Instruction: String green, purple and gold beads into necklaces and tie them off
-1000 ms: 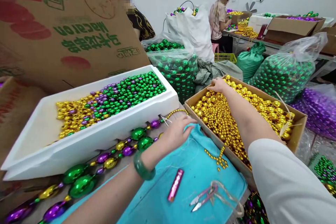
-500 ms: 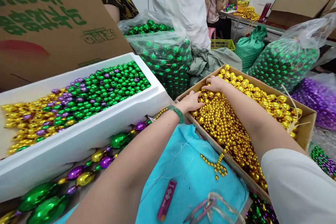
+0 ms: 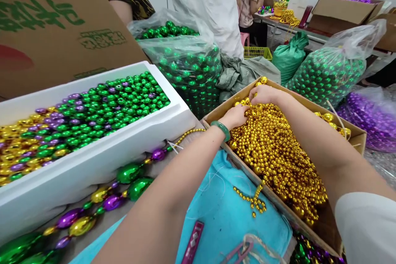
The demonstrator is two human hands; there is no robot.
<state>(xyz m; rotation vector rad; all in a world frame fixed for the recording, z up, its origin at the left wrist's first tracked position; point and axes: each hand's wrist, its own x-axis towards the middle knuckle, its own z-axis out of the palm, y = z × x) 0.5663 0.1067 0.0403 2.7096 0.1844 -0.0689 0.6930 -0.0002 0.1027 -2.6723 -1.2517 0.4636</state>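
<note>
My left hand point(image 3: 236, 116), with a green bangle point(image 3: 221, 130) at the wrist, reaches over the near left edge of a cardboard box point(image 3: 210, 117). Its fingers are curled on strands of small gold beads point(image 3: 272, 144) near the far end of the box. Just beyond it, my right hand point(image 3: 262, 94) is closed, fingers bent down at the top of the same strands; the fingertips are partly hidden. The strands spread down through the box, over larger gold balls point(image 3: 328, 117) that show along the right side.
A white foam box point(image 3: 154, 119) of green, purple and gold beads stands left. On a blue cloth point(image 3: 213, 210) lie a short gold bead string point(image 3: 255, 202), a purple packet point(image 3: 193, 241) and pink-handled snips point(image 3: 238, 251). Bags of green beads point(image 3: 192, 70) stand behind; a person point(image 3: 247, 0) sits farther back.
The small-bead strands have spread to the right and toward me, covering many larger balls. Both hands have shifted slightly right, and the right hand's fingers have curled in. The view has turned slightly.
</note>
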